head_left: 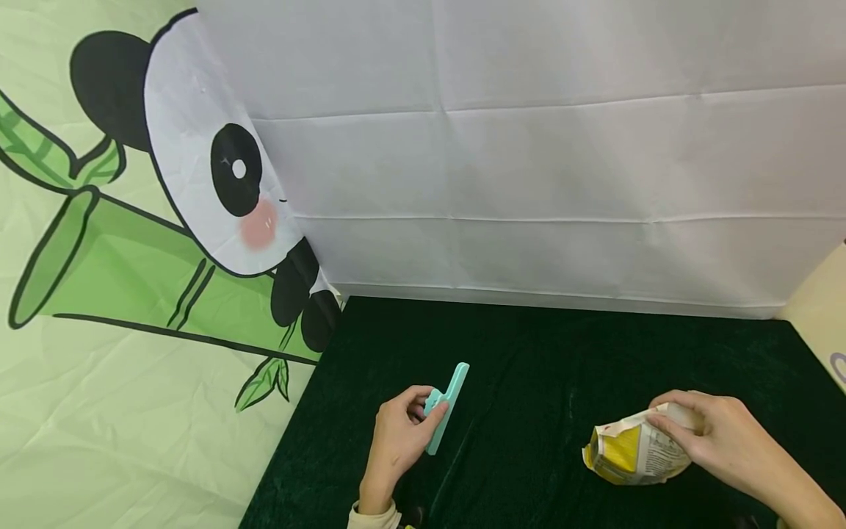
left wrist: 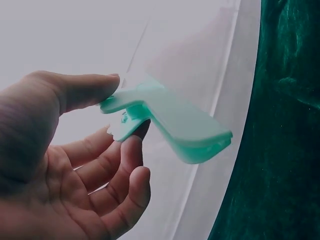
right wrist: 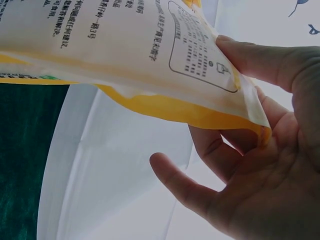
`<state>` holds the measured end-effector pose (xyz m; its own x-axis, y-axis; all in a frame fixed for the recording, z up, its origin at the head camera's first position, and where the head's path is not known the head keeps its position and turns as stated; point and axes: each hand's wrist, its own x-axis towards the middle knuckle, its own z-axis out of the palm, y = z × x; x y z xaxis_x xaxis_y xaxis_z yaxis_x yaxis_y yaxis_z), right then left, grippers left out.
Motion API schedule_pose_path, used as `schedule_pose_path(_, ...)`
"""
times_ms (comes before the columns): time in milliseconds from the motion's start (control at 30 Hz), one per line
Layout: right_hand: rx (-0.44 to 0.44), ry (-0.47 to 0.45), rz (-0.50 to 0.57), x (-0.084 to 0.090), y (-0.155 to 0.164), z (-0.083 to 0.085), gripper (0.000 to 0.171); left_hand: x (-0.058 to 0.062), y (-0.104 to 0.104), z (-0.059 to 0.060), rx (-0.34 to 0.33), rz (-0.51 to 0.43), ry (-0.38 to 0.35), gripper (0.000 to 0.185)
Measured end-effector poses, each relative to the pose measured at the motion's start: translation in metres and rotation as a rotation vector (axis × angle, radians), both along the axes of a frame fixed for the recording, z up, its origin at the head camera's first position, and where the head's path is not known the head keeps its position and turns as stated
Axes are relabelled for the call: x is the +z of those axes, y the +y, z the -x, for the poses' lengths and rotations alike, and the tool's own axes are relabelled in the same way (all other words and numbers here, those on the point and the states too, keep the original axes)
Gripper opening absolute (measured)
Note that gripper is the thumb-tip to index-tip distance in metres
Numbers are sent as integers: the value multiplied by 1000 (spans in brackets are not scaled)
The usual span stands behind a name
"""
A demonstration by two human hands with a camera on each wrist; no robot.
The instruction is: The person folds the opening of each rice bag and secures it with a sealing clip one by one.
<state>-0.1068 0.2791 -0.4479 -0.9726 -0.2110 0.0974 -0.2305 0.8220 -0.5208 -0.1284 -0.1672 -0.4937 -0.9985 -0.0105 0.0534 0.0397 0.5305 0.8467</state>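
Observation:
A mint-green bag clip [head_left: 448, 411] is pinched by its short handles between the thumb and fingers of my left hand [head_left: 405, 433]. In the left wrist view the long bar of the clip [left wrist: 185, 125] points away from the hand. Over at the right, my right hand [head_left: 717, 437] grips a yellow and white food bag [head_left: 637, 452] near one end, thumb on top and fingers behind it. Printed text covers the white face of the bag [right wrist: 115, 40] in the right wrist view. A wide gap lies between the two hands.
Dark green cloth [head_left: 522, 382] covers the table under both hands. A white sheet [head_left: 529, 162] hangs behind it, and a panda-print cloth [head_left: 132, 257] hangs along the left side. A cream panel [head_left: 819, 308] borders the right edge.

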Motion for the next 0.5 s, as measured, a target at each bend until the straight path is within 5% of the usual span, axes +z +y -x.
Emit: schedule_pose_path(500,-18,5,1,-1,-6,-7,8,6,5,-4,20,-27,53,22)
